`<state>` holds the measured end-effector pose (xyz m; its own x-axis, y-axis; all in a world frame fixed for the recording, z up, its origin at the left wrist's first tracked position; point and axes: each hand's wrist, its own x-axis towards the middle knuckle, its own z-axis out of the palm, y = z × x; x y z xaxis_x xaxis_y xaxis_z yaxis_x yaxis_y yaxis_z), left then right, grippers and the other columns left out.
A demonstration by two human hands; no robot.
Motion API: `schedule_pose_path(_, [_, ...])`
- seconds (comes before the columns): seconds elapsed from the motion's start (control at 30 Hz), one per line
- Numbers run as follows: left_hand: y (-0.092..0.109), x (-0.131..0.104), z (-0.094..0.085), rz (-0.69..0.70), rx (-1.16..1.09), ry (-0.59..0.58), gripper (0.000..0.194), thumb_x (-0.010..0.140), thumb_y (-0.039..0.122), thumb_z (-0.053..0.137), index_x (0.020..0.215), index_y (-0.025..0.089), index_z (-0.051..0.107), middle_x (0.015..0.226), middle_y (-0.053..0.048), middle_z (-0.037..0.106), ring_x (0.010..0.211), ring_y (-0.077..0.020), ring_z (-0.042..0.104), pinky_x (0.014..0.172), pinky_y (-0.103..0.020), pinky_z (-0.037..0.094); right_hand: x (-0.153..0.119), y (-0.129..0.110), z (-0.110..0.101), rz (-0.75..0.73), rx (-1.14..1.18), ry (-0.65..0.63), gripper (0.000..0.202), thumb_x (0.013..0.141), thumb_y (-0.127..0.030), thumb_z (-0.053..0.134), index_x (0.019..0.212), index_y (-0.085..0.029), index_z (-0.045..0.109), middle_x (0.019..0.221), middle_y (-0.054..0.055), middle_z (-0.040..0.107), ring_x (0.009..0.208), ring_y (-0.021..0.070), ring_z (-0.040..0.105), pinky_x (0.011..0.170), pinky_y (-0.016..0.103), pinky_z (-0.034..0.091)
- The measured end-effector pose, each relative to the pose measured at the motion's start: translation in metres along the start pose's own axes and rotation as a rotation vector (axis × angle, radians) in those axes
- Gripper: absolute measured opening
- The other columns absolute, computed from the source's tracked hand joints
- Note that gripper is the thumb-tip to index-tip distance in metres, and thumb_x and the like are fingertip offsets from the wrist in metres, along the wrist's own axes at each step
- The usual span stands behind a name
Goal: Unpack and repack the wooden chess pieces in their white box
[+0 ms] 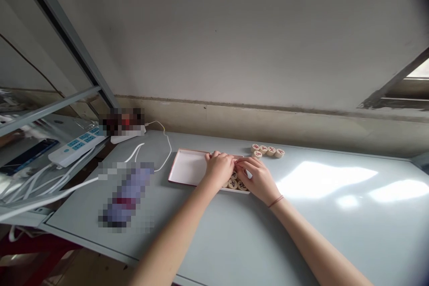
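Observation:
Round wooden Chinese chess pieces (232,183) with dark characters lie in a shallow box (234,190), partly covered by my hands. To its left is an open, white-lined box half (187,166) with reddish edges. My left hand (219,168) reaches over the box with its fingers curled; what they hold, if anything, is hidden. Opposite it, my right hand (258,178) is closed, thumb and fingers pinching a Chinese chess piece that shows only as a reddish bit. The fingertips of both hands meet. Behind the box stands a small group of red-marked pieces (271,150).
A grey desk (335,237) runs along the wall, with bright sunlight on its right. At left are a blurred purple item (129,196), a white power strip (78,145), white cables (70,190) and a phone (30,155). A metal frame post (72,31) rises there.

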<state>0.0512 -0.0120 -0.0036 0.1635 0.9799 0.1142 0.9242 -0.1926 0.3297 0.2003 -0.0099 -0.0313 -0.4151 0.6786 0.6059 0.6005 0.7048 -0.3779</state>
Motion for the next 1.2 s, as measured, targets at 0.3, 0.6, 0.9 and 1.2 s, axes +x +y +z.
schedule_pose_path(0.3, [0.006,0.006,0.0,-0.086,-0.016,-0.022,0.024,0.093,0.029,0.043,0.091,0.024,0.066,0.098,-0.003,0.071,0.101,-0.0255,0.054,0.085,-0.042,0.033,0.0,0.003,0.001,-0.014,0.013,0.007,0.016,0.085,-0.015,0.049,0.085,-0.02,0.065,0.09,0.006,0.068,0.079,0.0191,0.058,0.074,0.034,0.048])
schedule_pose_path(0.6, [0.008,0.004,-0.009,-0.07,-0.126,0.107,0.014,0.091,0.031,0.049,0.091,0.025,0.062,0.095,0.0,0.072,0.098,-0.0219,0.057,0.087,-0.04,0.031,-0.001,0.001,0.0,0.039,0.048,0.114,0.026,0.087,-0.021,0.049,0.112,-0.022,0.058,0.11,0.01,0.062,0.095,0.0219,0.06,0.082,0.037,0.05])
schedule_pose_path(0.9, [-0.004,-0.004,-0.01,-0.037,-0.21,0.118,0.011,0.086,0.027,0.055,0.089,0.027,0.066,0.088,0.003,0.072,0.095,-0.0209,0.057,0.087,-0.037,0.034,0.0,0.005,0.005,0.044,0.001,0.012,0.025,0.087,-0.023,0.052,0.111,-0.022,0.058,0.101,0.007,0.067,0.092,0.0227,0.059,0.081,0.038,0.047])
schedule_pose_path(1.2, [-0.008,-0.007,-0.004,-0.043,-0.157,0.123,0.011,0.085,0.026,0.055,0.083,0.027,0.067,0.084,0.002,0.072,0.095,-0.0207,0.059,0.086,-0.038,0.033,0.003,0.004,0.002,0.098,0.085,-0.088,0.026,0.083,-0.019,0.052,0.108,-0.021,0.062,0.097,0.006,0.068,0.09,0.0222,0.058,0.081,0.038,0.047])
